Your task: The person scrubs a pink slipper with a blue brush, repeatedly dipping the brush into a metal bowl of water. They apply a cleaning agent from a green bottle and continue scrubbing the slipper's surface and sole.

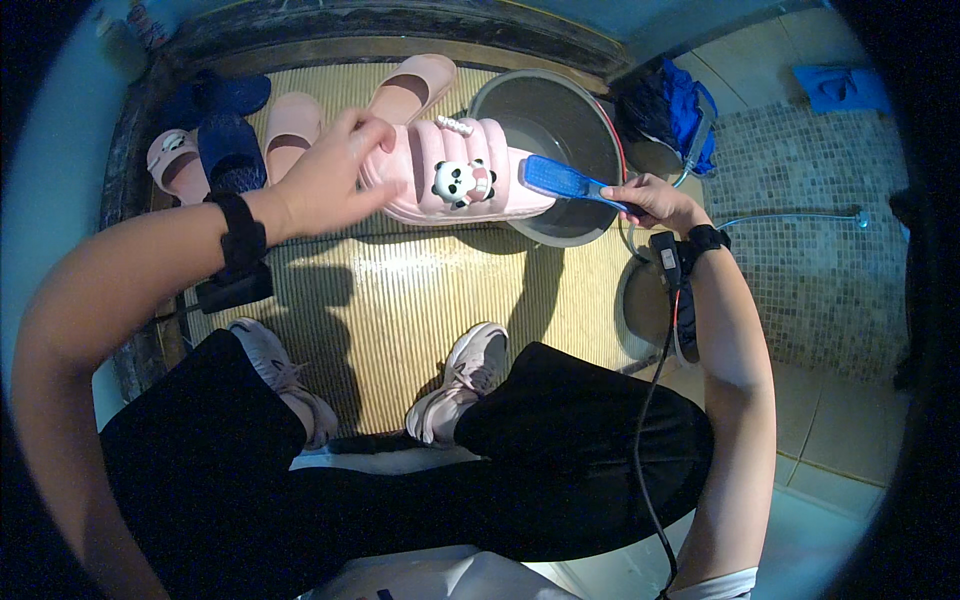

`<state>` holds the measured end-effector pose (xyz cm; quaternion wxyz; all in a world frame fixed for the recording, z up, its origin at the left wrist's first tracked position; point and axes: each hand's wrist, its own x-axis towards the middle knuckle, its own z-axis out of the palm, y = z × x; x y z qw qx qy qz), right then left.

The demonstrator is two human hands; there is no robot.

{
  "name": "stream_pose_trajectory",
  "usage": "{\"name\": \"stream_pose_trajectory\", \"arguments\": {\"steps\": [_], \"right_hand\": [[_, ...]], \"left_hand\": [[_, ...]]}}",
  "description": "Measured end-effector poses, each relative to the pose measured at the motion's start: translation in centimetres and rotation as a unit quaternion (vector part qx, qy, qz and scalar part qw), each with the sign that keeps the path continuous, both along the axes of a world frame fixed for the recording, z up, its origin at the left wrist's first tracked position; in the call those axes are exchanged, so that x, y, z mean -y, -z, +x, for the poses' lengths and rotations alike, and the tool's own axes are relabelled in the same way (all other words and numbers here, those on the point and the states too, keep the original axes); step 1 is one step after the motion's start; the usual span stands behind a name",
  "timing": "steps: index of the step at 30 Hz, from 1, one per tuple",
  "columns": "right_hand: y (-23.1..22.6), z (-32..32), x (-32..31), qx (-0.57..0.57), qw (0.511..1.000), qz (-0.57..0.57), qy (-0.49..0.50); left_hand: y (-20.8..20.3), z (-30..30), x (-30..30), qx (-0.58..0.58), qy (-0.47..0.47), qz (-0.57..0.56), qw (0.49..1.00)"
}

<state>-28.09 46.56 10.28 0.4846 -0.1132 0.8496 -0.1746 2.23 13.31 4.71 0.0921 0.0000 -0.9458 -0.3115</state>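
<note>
My left hand (340, 170) is closed around the left end of a pink slipper (500, 145), its fingers slightly blurred. A panda figure decorates the slipper's ridged strap, and a small white charm sits above it. In my right hand (650, 200) is the handle of a blue brush (562, 178). The brush head lies against the slipper's right end; its bristles are hidden. Slipper and brush are over the left part of a grey bucket (590, 110) with water in it.
Several other slippers stand at the back left, among them a dark blue slipper (231, 152) and a pink slipper (415, 85). Ribbed yellow matting (400, 275) covers the floor. Right of the bucket are blue cloth (690, 115), a thin hose (790, 217) and mosaic tiles (800, 270).
</note>
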Motion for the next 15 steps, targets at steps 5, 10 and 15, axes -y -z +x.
{"name": "stream_pose_trajectory", "arguments": {"steps": [5,10,15], "right_hand": [[-0.3,0.6,0.9,0.038,0.999,-0.028,-0.004],[-0.6,1.2,0.9,0.09,0.995,-0.038,-0.011],[1.3,2.1,1.7,0.117,0.988,-0.058,-0.079]], "left_hand": [[-0.7,1.0,-0.9,-0.094,0.15,-0.264,0.948],[-0.2,-0.8,-1.5,-0.082,0.11,-0.296,0.945],[0.1,-2.7,-1.7,-0.085,0.136,-0.309,0.937]]}}
